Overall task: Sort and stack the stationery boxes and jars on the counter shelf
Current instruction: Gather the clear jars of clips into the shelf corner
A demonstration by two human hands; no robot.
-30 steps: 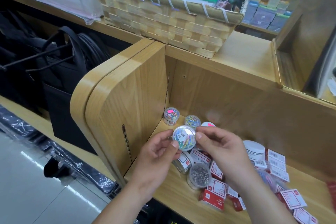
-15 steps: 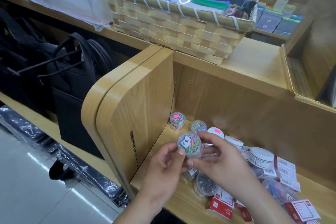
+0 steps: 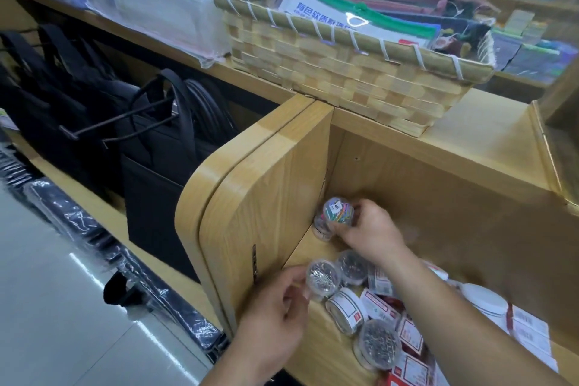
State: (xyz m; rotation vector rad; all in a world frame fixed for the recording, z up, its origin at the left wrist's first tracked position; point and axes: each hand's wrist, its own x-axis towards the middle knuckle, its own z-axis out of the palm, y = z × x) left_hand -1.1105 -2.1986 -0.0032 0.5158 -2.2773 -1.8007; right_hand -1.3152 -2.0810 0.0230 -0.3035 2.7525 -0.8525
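clear plastic: right hand [image 3: 372, 232] grips one coloured-clip jar [image 3: 338, 213], left hand [image 3: 275, 316] grips one silver-pin jar [image 3: 322, 277].

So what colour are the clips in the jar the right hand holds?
Mixed: pink, green, blue and yellow, inside the clear jar; head view.

Both of your arms show uncovered all the way to the edge of the view: your left grip [image 3: 275, 320] is a bare hand with a broad back and a rounded thumb, followed by a bare wrist and a short length of bare left forearm [image 3: 238, 368] that runs out at the bottom edge. Your right grip [image 3: 372, 235] is likewise a bare hand, its fingers [image 3: 363, 210] smeared by blur so that the nails cannot be made out. Behind it the longer, bare right forearm [image 3: 454, 316] widens steadily until the lower right corner of the view cuts it off.
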